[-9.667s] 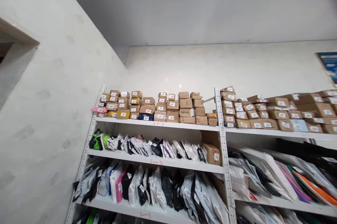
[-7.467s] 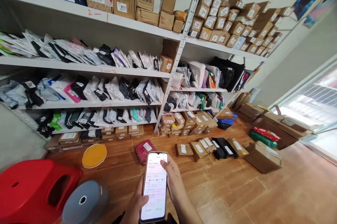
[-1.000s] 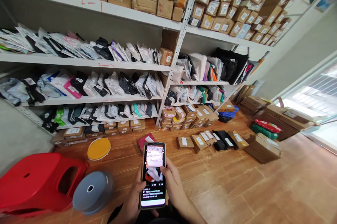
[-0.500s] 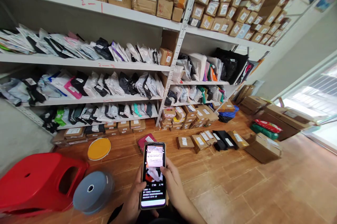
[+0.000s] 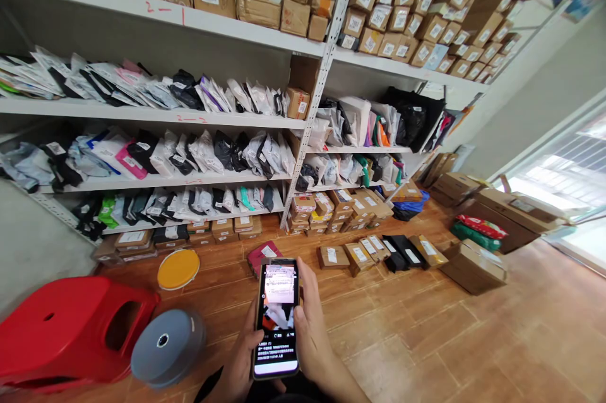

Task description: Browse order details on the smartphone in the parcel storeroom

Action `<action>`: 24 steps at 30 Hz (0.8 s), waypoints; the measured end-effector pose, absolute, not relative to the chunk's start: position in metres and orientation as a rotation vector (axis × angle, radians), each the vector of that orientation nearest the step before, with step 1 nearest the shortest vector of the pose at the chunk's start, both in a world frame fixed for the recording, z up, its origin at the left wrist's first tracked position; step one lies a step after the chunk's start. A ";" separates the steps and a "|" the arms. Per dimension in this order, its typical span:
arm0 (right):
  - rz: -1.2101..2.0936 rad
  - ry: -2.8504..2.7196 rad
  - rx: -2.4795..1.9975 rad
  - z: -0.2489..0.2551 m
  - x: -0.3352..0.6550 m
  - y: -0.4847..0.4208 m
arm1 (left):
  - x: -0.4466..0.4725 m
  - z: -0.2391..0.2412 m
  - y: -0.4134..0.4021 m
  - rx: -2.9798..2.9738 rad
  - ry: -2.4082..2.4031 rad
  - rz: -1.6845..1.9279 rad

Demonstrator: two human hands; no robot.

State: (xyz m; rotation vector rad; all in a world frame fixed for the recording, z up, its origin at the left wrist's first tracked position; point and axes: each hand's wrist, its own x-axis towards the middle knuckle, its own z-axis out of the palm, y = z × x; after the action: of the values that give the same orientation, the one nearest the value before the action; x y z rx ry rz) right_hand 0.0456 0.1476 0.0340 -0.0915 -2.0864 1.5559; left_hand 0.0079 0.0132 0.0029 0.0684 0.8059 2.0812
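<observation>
A black smartphone (image 5: 277, 316) is held upright low in the middle of the view, its lit screen showing a photo of a labelled parcel above lines of text. My left hand (image 5: 238, 362) grips its lower left edge. My right hand (image 5: 310, 330) wraps the right edge, with the thumb over the screen's side. Beyond the phone a dark red parcel (image 5: 263, 256) lies on the floor.
White metal shelving (image 5: 310, 122) holds labelled cardboard boxes on top and rows of poly mailer bags below. A red plastic stool (image 5: 71, 330), a grey disc (image 5: 165, 346) and a yellow disc (image 5: 178, 268) sit at left. Boxes (image 5: 360, 256) line the wooden floor; larger cartons (image 5: 473, 267) stand at right.
My right hand has shifted up along the phone's right edge, the thumb now against the screen. Much earlier the phone showed a white list page and now shows a parcel photo.
</observation>
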 end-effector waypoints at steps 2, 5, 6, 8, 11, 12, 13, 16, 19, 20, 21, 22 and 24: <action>1.424 -2.184 -0.021 0.041 0.046 0.149 | 0.008 0.004 0.014 0.036 0.845 2.078; 1.331 -2.251 0.061 0.053 0.045 0.149 | 0.009 0.005 0.014 0.025 0.881 2.086; 1.309 -2.267 0.082 0.056 0.044 0.149 | 0.009 0.005 0.015 0.035 0.882 2.089; 1.260 -2.310 0.103 0.059 0.043 0.149 | 0.010 0.004 0.015 0.044 0.872 2.087; 1.195 -2.365 0.108 0.059 0.043 0.150 | 0.010 0.001 0.015 0.022 0.866 2.082; 1.178 -2.376 0.111 0.059 0.043 0.150 | 0.010 0.001 0.014 0.021 0.870 2.089; 1.163 -2.386 0.115 0.059 0.043 0.149 | 0.010 0.000 0.014 0.022 0.872 2.094; 1.149 -2.405 0.112 0.059 0.043 0.149 | 0.011 0.000 0.014 0.027 0.864 2.092; 1.202 -2.354 0.098 0.058 0.044 0.148 | 0.011 0.001 0.014 0.059 0.868 2.084; 1.231 -2.324 0.085 0.057 0.045 0.148 | 0.011 0.000 0.014 0.076 0.876 2.081; 1.258 -2.292 0.067 0.055 0.045 0.147 | 0.011 0.000 0.013 0.089 0.883 2.070; 1.287 -2.257 0.042 0.054 0.045 0.147 | 0.011 -0.001 0.013 0.096 0.886 2.058; 1.342 -2.175 -0.018 0.051 0.046 0.147 | 0.010 -0.002 0.012 0.103 0.878 2.045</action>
State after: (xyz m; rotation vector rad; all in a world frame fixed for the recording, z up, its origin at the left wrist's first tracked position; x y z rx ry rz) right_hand 0.0457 0.1473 0.0505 -0.0181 -2.1750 1.3417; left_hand 0.0098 0.0118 -0.0024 0.1025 0.8777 2.0451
